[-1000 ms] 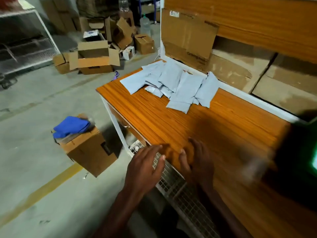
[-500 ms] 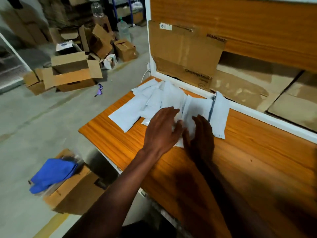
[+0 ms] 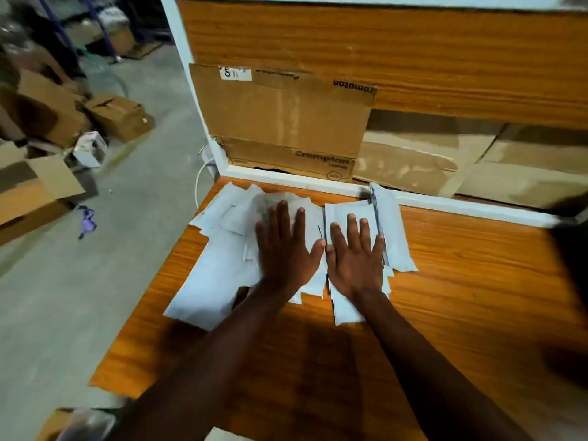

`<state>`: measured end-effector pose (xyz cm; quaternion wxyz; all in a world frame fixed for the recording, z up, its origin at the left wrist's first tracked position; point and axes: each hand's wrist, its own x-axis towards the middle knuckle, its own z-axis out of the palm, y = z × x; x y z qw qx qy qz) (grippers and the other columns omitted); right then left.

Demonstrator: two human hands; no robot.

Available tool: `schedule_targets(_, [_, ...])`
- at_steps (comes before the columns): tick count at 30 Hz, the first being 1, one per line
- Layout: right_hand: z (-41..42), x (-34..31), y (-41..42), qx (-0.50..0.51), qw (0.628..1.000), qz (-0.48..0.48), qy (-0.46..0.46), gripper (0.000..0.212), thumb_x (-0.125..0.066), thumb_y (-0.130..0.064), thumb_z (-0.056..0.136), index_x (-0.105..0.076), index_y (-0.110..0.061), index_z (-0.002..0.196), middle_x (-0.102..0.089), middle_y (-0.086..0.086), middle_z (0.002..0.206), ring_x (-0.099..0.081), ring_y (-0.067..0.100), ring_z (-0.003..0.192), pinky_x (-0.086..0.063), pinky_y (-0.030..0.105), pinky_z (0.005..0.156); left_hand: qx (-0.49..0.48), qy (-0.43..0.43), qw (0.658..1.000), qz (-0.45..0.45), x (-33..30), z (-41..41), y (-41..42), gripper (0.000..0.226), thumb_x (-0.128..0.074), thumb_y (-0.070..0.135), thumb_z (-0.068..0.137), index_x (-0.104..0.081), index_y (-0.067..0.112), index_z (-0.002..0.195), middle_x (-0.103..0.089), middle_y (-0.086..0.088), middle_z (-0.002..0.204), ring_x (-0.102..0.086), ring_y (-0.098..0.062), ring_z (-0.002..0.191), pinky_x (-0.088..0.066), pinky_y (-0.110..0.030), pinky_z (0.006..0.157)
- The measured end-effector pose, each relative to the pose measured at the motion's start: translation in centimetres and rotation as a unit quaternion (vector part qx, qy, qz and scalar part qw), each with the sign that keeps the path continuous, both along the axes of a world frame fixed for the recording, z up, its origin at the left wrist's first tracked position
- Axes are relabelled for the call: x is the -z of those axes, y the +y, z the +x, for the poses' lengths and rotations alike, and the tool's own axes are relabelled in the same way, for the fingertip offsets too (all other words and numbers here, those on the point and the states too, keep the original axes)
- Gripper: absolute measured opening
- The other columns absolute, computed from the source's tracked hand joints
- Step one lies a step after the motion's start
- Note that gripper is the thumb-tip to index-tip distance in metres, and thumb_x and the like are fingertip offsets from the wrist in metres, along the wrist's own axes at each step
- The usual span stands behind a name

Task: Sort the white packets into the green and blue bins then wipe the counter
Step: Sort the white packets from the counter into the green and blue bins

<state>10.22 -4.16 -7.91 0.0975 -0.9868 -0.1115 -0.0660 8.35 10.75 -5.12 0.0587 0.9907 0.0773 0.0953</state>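
Note:
A heap of several white packets [image 3: 219, 275] lies on the orange wooden counter [image 3: 461, 281], near its far left corner. My left hand [image 3: 286, 249] rests flat on the middle of the heap, fingers spread. My right hand [image 3: 356, 256] lies flat beside it on the packets at the right of the heap, fingers spread too. Neither hand grips a packet. One packet [image 3: 394, 237] sticks out to the right of my right hand. No green or blue bin shows in this view.
A flattened cardboard box [image 3: 280, 122] leans against the wooden back panel behind the heap. Open cardboard boxes [image 3: 38, 186] litter the concrete floor at left. A dark blurred shape [image 3: 569, 249] sits at the counter's right edge.
Both hands moved from the counter's near edge forward onto the packet heap and now lie flat with fingers spread. The view has swung closer and more squarely onto the heap.

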Motion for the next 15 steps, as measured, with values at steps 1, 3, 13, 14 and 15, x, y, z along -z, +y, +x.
schedule_targets(1, [-0.2,0.0,0.0,0.014,1.000,0.003,0.006,0.062,-0.009,-0.054,0.102,-0.017,-0.030,0.159,-0.002,0.006,0.169,0.006,0.032,0.155,-0.003,0.062,0.119,0.009,-0.002,1.000,0.008,0.2,-0.2,0.7,0.085,-0.033,0.073,0.089,-0.019,0.025,0.157,-0.004,-0.013,0.166,-0.003,-0.037,0.152,-0.006,-0.059,0.120])
schedule_targets(3, [-0.6,-0.1,0.1,0.037,0.999,0.003,0.017,0.062,-0.015,-0.054,0.102,-0.015,-0.029,0.159,-0.002,0.006,0.169,0.006,0.034,0.155,-0.011,0.064,0.118,0.012,0.002,1.000,0.010,0.4,-0.3,1.7,0.094,-0.028,0.083,0.083,-0.017,0.026,0.157,-0.001,-0.013,0.166,0.001,-0.037,0.152,-0.003,-0.059,0.120])
schedule_targets(13, [-0.8,-2.1,-0.1,0.101,0.993,0.052,0.034,0.058,-0.050,-0.040,0.098,-0.034,-0.022,0.151,-0.021,0.019,0.161,-0.035,0.042,0.141,-0.043,0.052,0.108,0.059,0.021,0.997,-0.044,-0.9,-0.5,1.4,0.074,-0.053,0.053,0.088,-0.027,0.023,0.150,0.000,-0.014,0.166,-0.001,-0.043,0.150,-0.012,-0.059,0.120])
schedule_targets(14, [-0.9,-2.5,-0.3,0.103,0.992,0.062,0.031,0.055,-0.053,-0.037,0.096,-0.039,-0.021,0.147,-0.026,0.020,0.158,-0.041,0.042,0.136,-0.048,0.050,0.101,0.070,0.016,0.996,-0.046,-1.1,-0.6,1.5,0.073,-0.055,0.052,0.088,-0.030,0.022,0.150,-0.002,-0.014,0.166,-0.003,-0.042,0.150,-0.014,-0.058,0.121])
schedule_targets(15, [-1.2,-2.9,-0.5,0.108,0.991,0.078,0.024,0.054,-0.056,-0.036,0.096,-0.042,-0.020,0.145,-0.030,0.020,0.156,-0.044,0.042,0.133,-0.051,0.048,0.097,0.079,0.012,0.995,-0.054,-1.4,-0.8,1.5,0.072,-0.057,0.051,0.088,-0.032,0.020,0.149,-0.005,-0.013,0.166,-0.004,-0.042,0.150,-0.017,-0.056,0.121])
